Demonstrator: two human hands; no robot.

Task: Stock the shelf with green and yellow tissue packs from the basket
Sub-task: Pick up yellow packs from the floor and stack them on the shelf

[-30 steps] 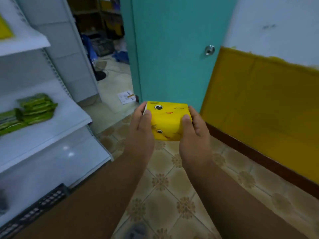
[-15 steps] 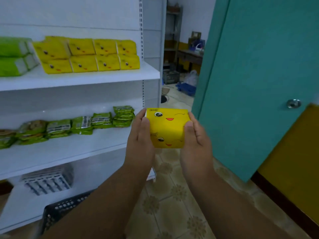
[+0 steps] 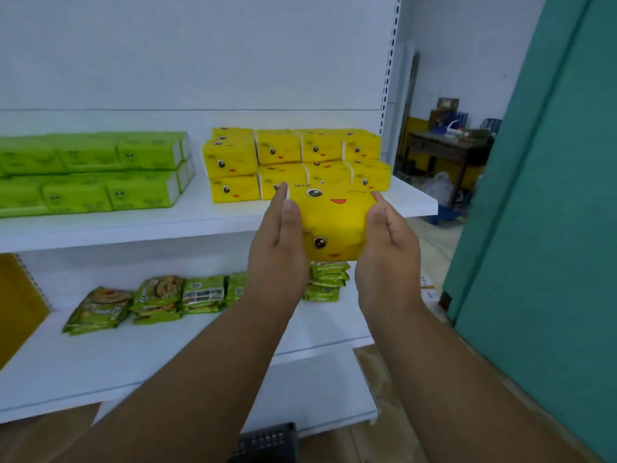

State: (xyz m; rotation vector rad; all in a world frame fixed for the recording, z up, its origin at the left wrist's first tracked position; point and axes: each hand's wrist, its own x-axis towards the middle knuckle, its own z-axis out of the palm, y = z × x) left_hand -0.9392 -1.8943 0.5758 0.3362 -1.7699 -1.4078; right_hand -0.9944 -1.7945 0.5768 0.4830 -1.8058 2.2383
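Holding one yellow tissue pack (image 3: 330, 225) between left hand (image 3: 278, 259) and right hand (image 3: 387, 259), both grasping its sides, before the upper shelf (image 3: 213, 222) where eight yellow packs (image 3: 297, 162) show, two layers

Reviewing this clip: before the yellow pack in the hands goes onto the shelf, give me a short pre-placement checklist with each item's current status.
1. Grip: left hand and right hand hold the yellow tissue pack by its two sides: ok.
2. Right shelf: pack is level with the upper shelf holding the yellow stack: ok.
3. Colour grouping: the green packs sit apart on the left: ok.
4. Free space: bare shelf shows in front of the yellow stack: ok.
5. Room on top of the stack: cannot tell.
6. Pack released: not ok, it is held in front of the shelf.
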